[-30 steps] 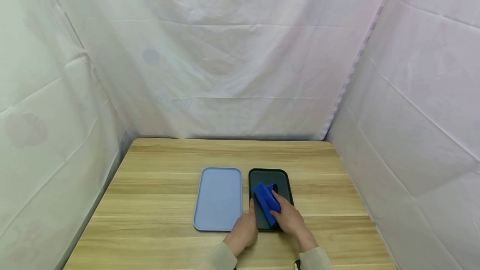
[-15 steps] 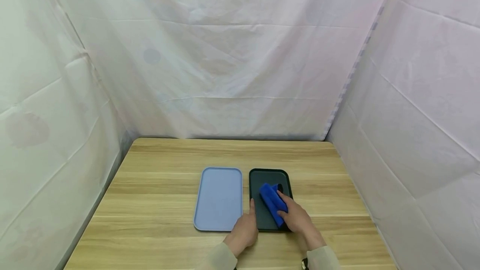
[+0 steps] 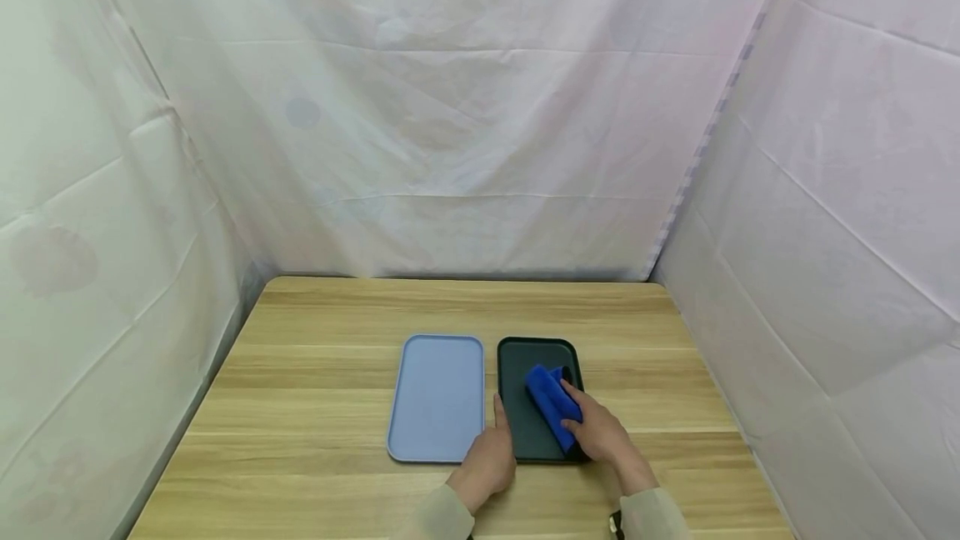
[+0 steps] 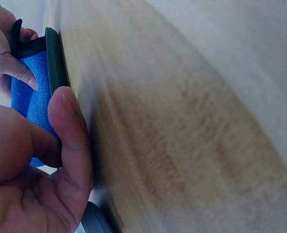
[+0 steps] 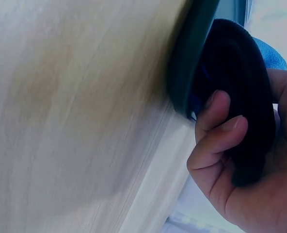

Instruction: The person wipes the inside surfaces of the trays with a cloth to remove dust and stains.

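A folded blue cloth [image 3: 553, 407] with a black part lies in the small dark green tray [image 3: 525, 354]. My right hand [image 3: 598, 432] grips it at the tray's right side. Up close in the right wrist view, fingers curl against the cloth's black side [image 5: 240, 87], and a bit of fuzzy blue shows behind. At the tray's near left corner is my left hand [image 3: 491, 452], index finger stretched forward along the left rim. The left wrist view has its fingers around the tray's edge [image 4: 56, 58], with the cloth's blue pile [image 4: 29, 92] beyond.
A light blue tray [image 3: 438, 398] lies just left of the dark green one, its near right corner close to my left hand. Both are on a wood-grain table [image 3: 315, 407]. White curtains [image 3: 480, 123] enclose the table at the back and sides.
My right hand and the blue cloth have shifted right across the dark green tray, toward its right rim. My left hand has stayed at the tray's left edge.
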A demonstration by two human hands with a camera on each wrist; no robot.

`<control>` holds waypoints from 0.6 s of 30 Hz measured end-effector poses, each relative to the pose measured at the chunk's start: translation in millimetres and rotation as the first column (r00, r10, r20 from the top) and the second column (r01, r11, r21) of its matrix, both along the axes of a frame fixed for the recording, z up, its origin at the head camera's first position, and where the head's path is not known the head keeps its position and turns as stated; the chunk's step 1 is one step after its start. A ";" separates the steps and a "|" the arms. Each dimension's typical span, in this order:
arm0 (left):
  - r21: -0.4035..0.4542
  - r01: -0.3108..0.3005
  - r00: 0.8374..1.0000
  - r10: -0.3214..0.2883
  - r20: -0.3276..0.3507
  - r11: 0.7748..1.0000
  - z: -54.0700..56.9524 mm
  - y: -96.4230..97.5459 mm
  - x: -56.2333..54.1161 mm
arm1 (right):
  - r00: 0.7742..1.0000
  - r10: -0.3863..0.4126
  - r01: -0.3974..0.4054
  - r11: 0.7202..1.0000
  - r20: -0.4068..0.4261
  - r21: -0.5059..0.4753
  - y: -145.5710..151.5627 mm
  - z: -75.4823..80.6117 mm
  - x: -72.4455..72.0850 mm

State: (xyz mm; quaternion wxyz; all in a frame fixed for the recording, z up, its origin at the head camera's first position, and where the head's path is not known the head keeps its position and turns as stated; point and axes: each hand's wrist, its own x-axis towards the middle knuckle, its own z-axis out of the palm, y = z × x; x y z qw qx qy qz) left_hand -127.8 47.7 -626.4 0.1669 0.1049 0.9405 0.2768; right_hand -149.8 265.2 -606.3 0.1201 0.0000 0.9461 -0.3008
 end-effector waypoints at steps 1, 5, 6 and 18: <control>0.004 -0.005 1.000 0.005 0.007 1.000 -0.3 0.2 -0.1 | 1.000 -0.003 0.003 1.000 0.004 0.000 0.6 -0.4 -0.6; 0.004 -0.011 1.000 0.011 0.015 1.000 0.4 0.7 -0.8 | 1.000 -0.008 0.008 1.000 0.013 -0.002 1.6 -1.5 -3.3; 0.004 -0.011 1.000 0.011 0.013 1.000 1.2 0.7 -0.9 | 1.000 -0.010 0.010 1.000 0.015 -0.003 1.4 -1.2 -4.1; -0.019 0.005 1.000 -0.005 -0.008 1.000 1.5 0.7 -1.9 | 0.998 -0.049 0.049 0.999 0.037 0.001 -2.4 -2.4 -16.6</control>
